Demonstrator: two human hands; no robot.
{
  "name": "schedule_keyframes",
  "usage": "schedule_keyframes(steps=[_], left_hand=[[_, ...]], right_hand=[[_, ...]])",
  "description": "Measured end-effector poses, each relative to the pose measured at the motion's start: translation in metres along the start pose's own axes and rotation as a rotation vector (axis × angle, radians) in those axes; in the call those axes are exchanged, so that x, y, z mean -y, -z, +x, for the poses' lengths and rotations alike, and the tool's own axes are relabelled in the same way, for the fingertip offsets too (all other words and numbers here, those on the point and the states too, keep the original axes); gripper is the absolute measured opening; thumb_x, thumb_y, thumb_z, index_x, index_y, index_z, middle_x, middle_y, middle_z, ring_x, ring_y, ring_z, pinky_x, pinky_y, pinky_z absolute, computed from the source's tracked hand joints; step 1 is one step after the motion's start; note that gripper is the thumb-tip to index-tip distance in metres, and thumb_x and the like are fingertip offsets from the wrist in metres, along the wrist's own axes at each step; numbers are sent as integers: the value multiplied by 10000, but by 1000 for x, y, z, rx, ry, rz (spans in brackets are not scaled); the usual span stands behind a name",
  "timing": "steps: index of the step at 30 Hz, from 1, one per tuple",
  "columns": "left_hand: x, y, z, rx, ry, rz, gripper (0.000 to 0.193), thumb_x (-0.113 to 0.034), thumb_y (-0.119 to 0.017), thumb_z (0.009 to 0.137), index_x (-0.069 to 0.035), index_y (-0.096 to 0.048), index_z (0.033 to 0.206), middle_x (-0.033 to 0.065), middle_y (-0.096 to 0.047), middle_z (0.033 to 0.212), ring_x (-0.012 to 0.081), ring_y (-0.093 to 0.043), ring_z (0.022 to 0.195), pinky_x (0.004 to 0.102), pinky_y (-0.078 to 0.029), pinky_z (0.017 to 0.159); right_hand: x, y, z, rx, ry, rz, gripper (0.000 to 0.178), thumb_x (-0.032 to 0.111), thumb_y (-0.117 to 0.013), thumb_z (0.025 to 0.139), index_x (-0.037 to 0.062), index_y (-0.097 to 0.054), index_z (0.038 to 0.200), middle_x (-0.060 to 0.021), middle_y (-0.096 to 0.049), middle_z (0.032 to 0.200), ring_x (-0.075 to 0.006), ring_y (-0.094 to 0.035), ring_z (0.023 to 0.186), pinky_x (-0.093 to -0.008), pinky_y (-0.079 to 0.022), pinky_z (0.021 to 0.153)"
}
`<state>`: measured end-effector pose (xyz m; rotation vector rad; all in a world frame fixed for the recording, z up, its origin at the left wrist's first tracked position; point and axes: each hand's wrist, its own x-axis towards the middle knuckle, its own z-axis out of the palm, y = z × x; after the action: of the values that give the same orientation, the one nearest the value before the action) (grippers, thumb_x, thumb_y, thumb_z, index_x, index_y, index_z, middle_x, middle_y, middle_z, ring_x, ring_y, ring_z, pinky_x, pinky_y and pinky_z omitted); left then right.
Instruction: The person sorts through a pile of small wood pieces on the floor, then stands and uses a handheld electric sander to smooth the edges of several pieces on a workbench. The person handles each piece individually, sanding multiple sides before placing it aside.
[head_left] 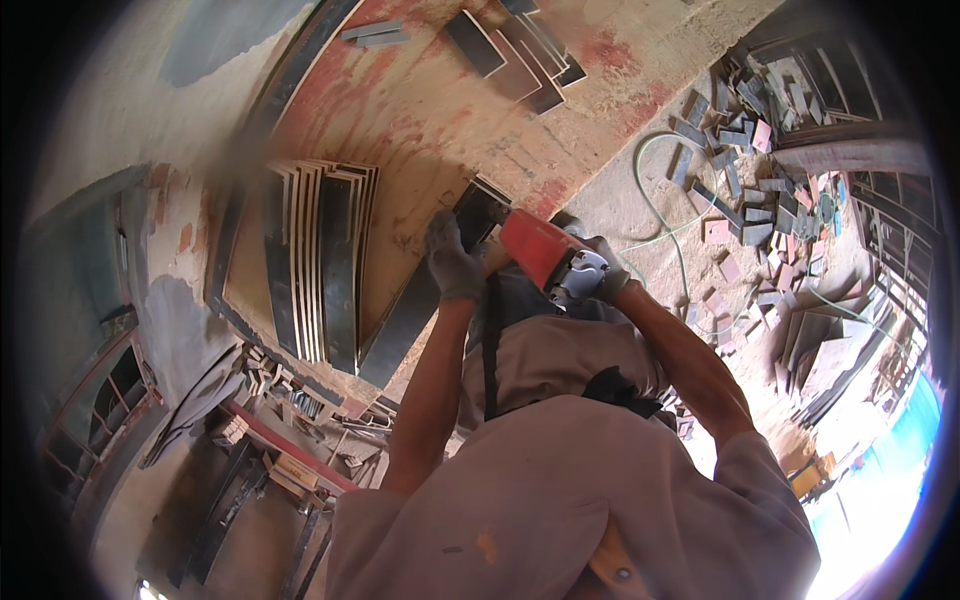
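Note:
A red handheld power tool (538,248) with a silver metal part is in my gloved right hand (606,270), whose fingers wrap round its rear. It looks like a cutter or grinder; its working end is hidden. My left hand (455,264), in a grey glove, rests with fingers stretched out at the edge of a long dark slab (408,318). Just beyond the left hand, a dark rectangular piece (477,212) lies on the worktable (420,130), close to the tool's front. Whether the tool touches it, I cannot tell.
Several long dark slabs (343,270) stand in a row at the table's left. Dark flat pieces (476,45) and thin grey strips (375,34) lie at its far side. Broken offcuts (755,215) litter the floor at right, where a pale hose (640,178) loops.

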<state>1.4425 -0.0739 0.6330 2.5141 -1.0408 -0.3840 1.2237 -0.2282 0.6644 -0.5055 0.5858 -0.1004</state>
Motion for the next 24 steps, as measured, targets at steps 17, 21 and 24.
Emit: schedule_keyframes(steps=[17,21,24], left_hand=[[15,14,-17,-85,8,-109,868,-225,-850,694,8,-485,1447,255,-492,1472,420,-424,1406,515,-306,1193],[59,9,-38,-115,-79,-37,820,-199,-854,665,8,-544,1396,236,-543,1427,393,-472,1376,510,-320,1188],[43,11,-30,-110,-30,-158,776,-190,-855,644,10,-587,1345,217,-584,1383,374,-509,1342,502,-336,1181]], right_hand=[[15,-26,-2,181,324,-1120,635,166,-756,793,34,-569,1384,-102,-723,1164,-197,-697,1015,-341,-551,888],[17,-51,1,220,186,-938,690,140,-772,756,43,-552,1402,-179,-702,1219,-228,-688,1095,-358,-536,929],[19,-51,2,154,143,-983,687,129,-767,758,49,-549,1405,-181,-702,1225,-233,-687,1094,-354,-534,937]])
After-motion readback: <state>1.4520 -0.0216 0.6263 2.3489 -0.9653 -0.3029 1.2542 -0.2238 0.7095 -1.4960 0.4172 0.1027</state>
